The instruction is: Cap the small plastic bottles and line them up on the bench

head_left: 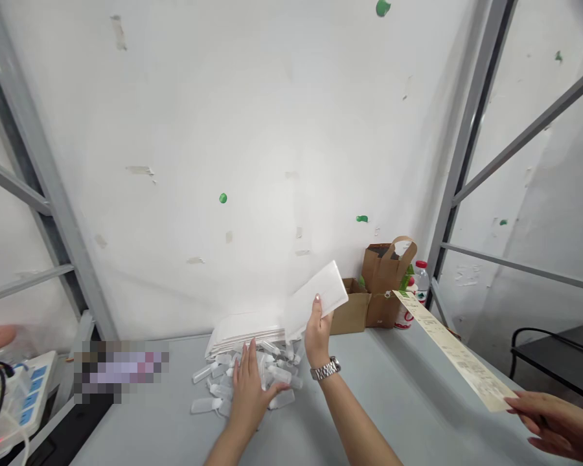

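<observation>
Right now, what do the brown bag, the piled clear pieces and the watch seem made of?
Brown bag: likely paper, matte with stiff, folded edges. Clear pieces: probably plastic, smooth and translucent; exact type unclear. Watch: apparently metal, linked and shiny.

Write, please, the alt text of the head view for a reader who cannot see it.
A person's right hand, with a metal watch at the wrist, holds a flat white packet while the left hand is spread over small translucent containers on a grey table. At right, another person's hand holds a long printed paper strip.
</observation>
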Demonstrator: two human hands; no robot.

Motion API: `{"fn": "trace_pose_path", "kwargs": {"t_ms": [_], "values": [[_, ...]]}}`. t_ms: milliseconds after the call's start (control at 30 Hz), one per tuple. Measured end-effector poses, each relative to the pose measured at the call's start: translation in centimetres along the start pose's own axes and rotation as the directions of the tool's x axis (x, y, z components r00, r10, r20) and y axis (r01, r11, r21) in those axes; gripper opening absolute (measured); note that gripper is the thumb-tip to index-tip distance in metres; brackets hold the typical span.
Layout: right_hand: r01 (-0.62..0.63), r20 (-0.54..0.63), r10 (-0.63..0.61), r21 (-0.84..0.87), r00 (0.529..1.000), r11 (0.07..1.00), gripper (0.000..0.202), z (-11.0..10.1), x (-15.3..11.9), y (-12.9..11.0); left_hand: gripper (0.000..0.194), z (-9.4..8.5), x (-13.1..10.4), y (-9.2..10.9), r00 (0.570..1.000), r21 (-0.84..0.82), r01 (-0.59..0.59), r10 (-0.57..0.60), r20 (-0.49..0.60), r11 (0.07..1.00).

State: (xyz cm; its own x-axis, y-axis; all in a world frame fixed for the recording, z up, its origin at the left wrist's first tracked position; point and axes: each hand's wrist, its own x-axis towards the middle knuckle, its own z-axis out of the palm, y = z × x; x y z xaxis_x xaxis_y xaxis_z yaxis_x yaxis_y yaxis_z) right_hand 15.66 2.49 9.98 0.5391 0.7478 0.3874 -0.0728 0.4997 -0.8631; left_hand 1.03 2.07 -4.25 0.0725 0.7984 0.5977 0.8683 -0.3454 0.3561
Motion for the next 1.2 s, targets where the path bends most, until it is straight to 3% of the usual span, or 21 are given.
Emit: {"fn": "trace_pose_path", "kwargs": {"t_ms": [100, 167, 233, 367, 500, 633, 767, 833, 900, 967, 1067, 1200], "values": [[-0.212, -0.023, 0.211, -0.063, 0.977, 0.975, 0.051, 0.7, 1.2, 1.7, 0.106, 0.1, 0.0, 0.1, 1.0, 0.024, 0.015, -0.015, -0.003, 1.0], [-0.426, 0.087, 0.433, -0.091, 0.897, 0.9, 0.053, 1.6, 1.8, 3.4, 0.103, 0.2, 0.0, 0.2, 1.0, 0.047, 0.004, -0.003, -0.006, 0.999], [-0.522, 0.163, 0.534, -0.111, 0.83, 0.846, 0.05, 2.9, 1.9, 5.2, 0.097, 0.1, 0.0, 0.3, 1.0, 0.074, -0.007, 0.006, 0.008, 0.997], [-0.626, 0.339, 0.643, -0.175, 0.686, 0.76, 0.038, 4.9, 1.0, 7.8, 0.086, -0.1, -0.1, 0.2, 0.999, 0.115, -0.008, 0.002, 0.051, 0.993], [-0.613, 0.501, 0.642, -0.25, 0.58, 0.749, 0.024, 4.6, 0.8, 7.7, 0.08, -0.3, -0.1, 0.2, 1.0, 0.121, -0.001, -0.001, 0.013, 0.993], [-0.499, 0.576, 0.59, -0.33, 0.566, 0.801, 0.016, 2.3, 1.0, 5.8, 0.077, -0.6, 0.0, 0.4, 0.999, 0.085, 0.034, -0.031, -0.027, 0.996], [-0.298, 0.616, 0.489, -0.392, 0.618, 0.87, 0.017, -1.1, -0.1, 4.1, 0.065, -0.8, 0.2, 0.5, 0.993, -0.003, 0.102, -0.102, -0.061, 0.995], [-0.129, 0.648, 0.402, -0.427, 0.647, 0.895, 0.021, -2.6, -1.4, 3.9, 0.058, -1.0, 0.3, 0.4, 0.985, -0.046, 0.154, -0.157, -0.068, 0.987], [0.192, 0.711, 0.275, -0.501, 0.647, 0.844, 0.027, -3.8, -3.0, 4.3, 0.053, -1.1, 0.4, 0.4, 0.979, -0.083, 0.186, -0.192, -0.074, 0.979], [0.404, 0.749, 0.213, -0.547, 0.628, 0.733, 0.028, -4.5, -4.3, 5.0, 0.05, -1.3, 0.4, 0.4, 0.978, -0.123, 0.181, -0.192, -0.078, 0.976], [0.545, 0.757, 0.125, -0.564, 0.641, 0.621, 0.025, -4.8, -5.2, 6.1, 0.048, -1.7, 0.5, 0.4, 0.98, -0.169, 0.175, -0.189, -0.068, 0.97], [0.587, 0.713, 0.032, -0.601, 0.701, 0.543, 0.027, -4.6, -4.2, 7.3, 0.049, -2.1, 0.6, 0.6, 0.982, -0.155, 0.176, -0.185, -0.045, 0.972]]}}
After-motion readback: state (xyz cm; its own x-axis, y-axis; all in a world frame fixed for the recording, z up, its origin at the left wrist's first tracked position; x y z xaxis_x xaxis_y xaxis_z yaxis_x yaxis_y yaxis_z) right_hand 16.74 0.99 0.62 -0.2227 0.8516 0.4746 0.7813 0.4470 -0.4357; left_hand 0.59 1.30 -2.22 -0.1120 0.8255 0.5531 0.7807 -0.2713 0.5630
